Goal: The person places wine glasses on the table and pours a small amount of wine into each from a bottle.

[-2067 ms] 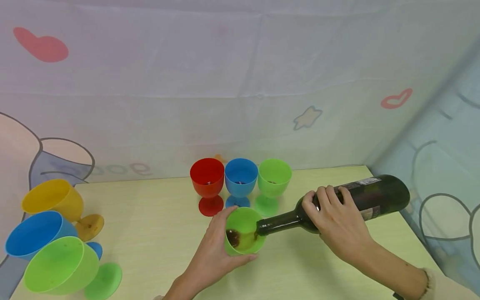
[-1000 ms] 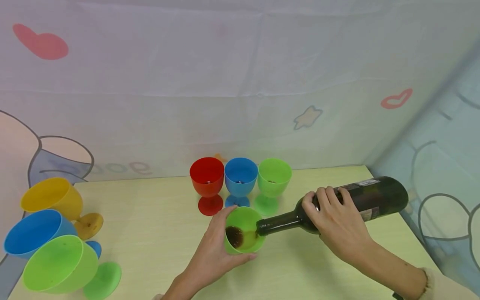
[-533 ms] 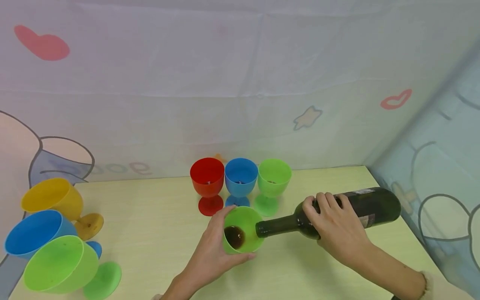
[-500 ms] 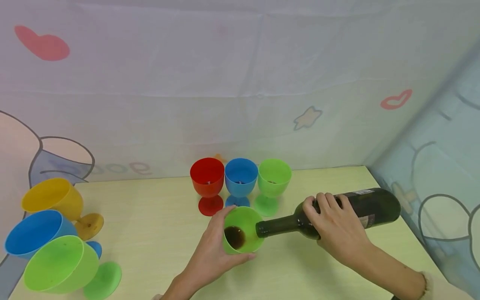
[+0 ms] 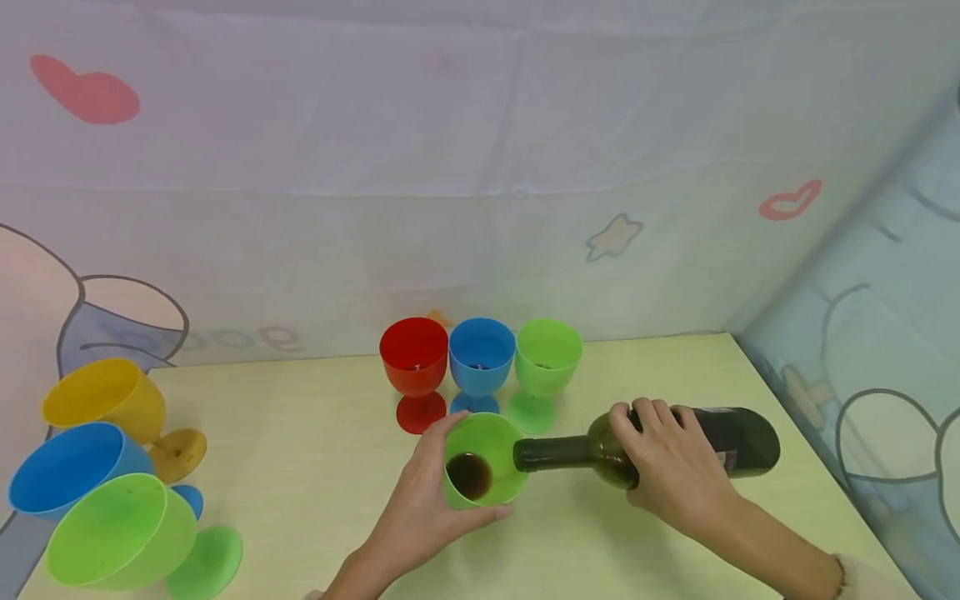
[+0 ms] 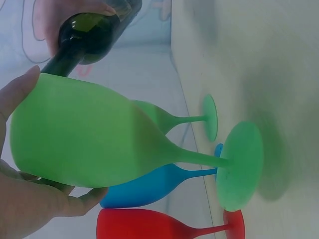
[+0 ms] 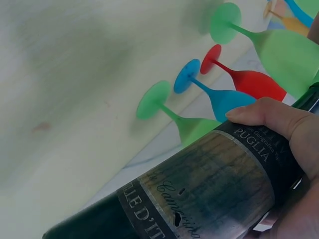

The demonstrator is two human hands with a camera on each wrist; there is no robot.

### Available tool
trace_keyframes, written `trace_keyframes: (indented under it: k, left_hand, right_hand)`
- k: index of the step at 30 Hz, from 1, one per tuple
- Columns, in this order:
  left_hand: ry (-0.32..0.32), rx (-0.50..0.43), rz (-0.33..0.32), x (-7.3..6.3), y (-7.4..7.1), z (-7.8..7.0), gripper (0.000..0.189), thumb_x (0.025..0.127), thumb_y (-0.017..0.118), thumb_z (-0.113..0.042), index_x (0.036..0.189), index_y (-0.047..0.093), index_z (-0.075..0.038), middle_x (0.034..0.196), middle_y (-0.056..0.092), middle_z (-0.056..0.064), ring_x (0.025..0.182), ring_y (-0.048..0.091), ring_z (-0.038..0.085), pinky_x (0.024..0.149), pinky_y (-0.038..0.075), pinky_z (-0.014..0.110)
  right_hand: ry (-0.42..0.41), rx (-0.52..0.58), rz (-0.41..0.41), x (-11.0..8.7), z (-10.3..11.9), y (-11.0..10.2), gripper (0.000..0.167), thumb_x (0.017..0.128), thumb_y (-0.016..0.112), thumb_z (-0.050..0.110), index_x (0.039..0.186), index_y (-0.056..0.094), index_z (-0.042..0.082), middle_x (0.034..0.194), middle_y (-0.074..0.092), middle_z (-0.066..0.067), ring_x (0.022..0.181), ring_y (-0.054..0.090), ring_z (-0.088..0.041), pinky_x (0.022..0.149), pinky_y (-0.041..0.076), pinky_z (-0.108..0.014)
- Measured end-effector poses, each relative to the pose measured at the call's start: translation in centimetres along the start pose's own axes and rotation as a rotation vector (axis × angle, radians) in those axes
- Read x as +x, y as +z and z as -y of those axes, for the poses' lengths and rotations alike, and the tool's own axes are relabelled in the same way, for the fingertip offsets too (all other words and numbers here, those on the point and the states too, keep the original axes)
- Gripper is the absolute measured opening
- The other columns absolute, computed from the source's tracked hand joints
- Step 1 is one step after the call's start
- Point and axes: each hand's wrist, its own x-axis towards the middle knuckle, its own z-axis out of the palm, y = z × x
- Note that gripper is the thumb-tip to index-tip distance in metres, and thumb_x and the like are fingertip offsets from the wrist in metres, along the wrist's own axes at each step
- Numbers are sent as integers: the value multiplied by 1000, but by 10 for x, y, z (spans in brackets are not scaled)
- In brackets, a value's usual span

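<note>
My left hand (image 5: 420, 500) grips a light green goblet (image 5: 498, 450) round its bowl, thumb on the near side and fingers on the far side. Dark liquid (image 5: 468, 476) lies in the bottom of that bowl. In the left wrist view the held goblet (image 6: 84, 129) shows its stem and foot held off the table. A dark green wine bottle (image 5: 738, 442) lies nearly level in my right hand (image 5: 675, 471), which holds it round the body. Its mouth is right at the goblet's right rim. The bottle's label (image 7: 209, 184) faces the right wrist camera.
Behind the held goblet a red goblet (image 5: 415, 358), a blue goblet (image 5: 482, 358) and another green goblet (image 5: 549, 358) stand in a row, with a little dark liquid inside. Yellow (image 5: 108, 400), blue (image 5: 75, 467) and green (image 5: 123, 533) goblets stand at the table's left. A printed cloth (image 5: 337, 167) hangs behind.
The bottle's base has come down, so the bottle is closer to level, and my right hand has lowered with it. The stream in the goblet has stopped. The pool of dark liquid has grown.
</note>
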Motion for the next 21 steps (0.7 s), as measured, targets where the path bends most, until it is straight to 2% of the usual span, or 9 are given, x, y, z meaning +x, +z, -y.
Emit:
trace_keyframes:
  k: [11,21]
  left_hand:
    - [-4,4,-50,1,-4,4,93,62,84,-33,136,31,-12,125,43,1,115,41,22,84,46,42]
    - [-16,-32,-109,4,-13,10,94,60,85,-32,135,33,-13,123,45,-2,112,43,21,85,45,44]
  right_hand:
    - [99,146,50,-4,-7,1,63,45,79,16,97,44,3,91,51,-16,82,51,-33,72,42,-50]
    - [223,283,62,-5,-16,1,70,48,80,17,106,46,-3,95,52,-20,86,51,-34,73,41,-51]
